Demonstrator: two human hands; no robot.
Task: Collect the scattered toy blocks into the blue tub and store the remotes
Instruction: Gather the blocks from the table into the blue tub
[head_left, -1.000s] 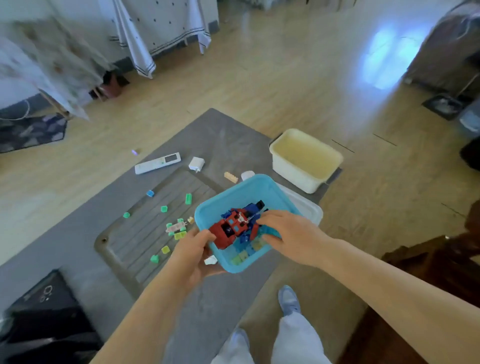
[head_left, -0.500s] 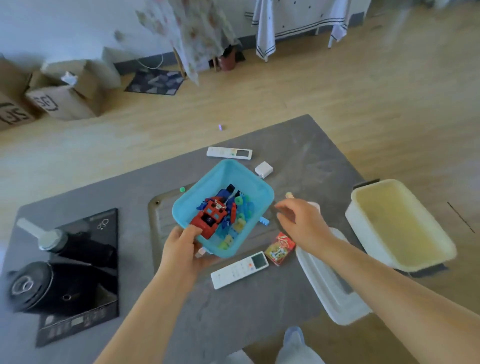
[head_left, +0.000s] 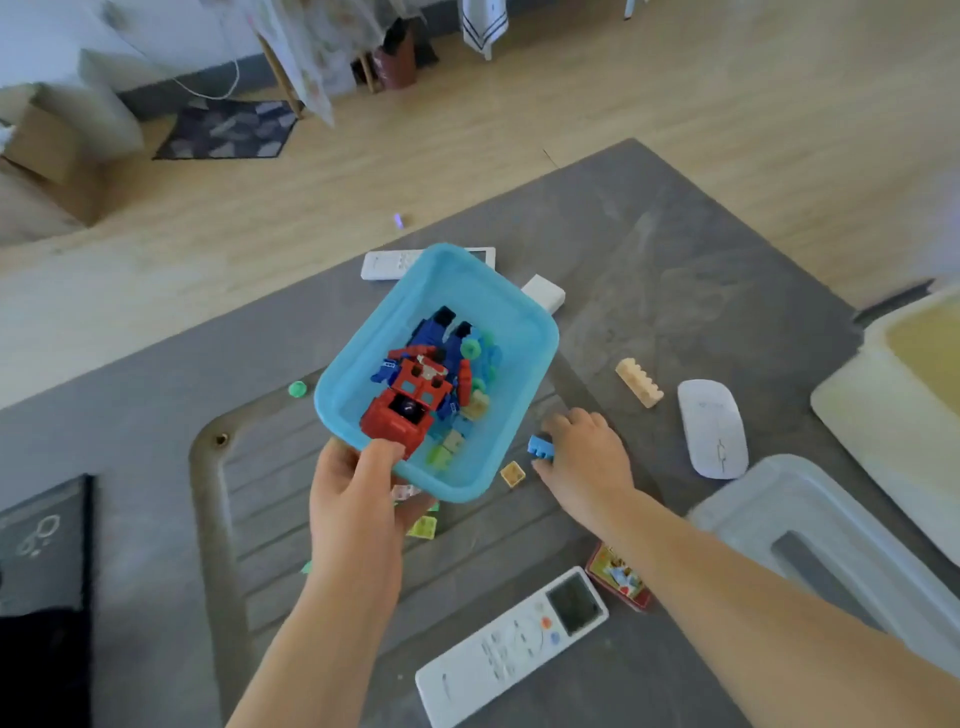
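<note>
Currently the right hand (head_left: 584, 457) is pinching a blue block (head_left: 540, 448) just right of the blue tub (head_left: 358, 364), which the left hand (head_left: 353, 499) is gripping by its near rim. Lift the block clear of the rim before releasing it. One remote (head_left: 511, 649) is lying near the tub, toward the person.

Right hand (head_left: 584, 457), half a second ago raised and empty beside the blue tub (head_left: 524, 332), now down on the table (head_left: 675, 249), pinching a blue block (head_left: 540, 448) just right of the tub.
</note>
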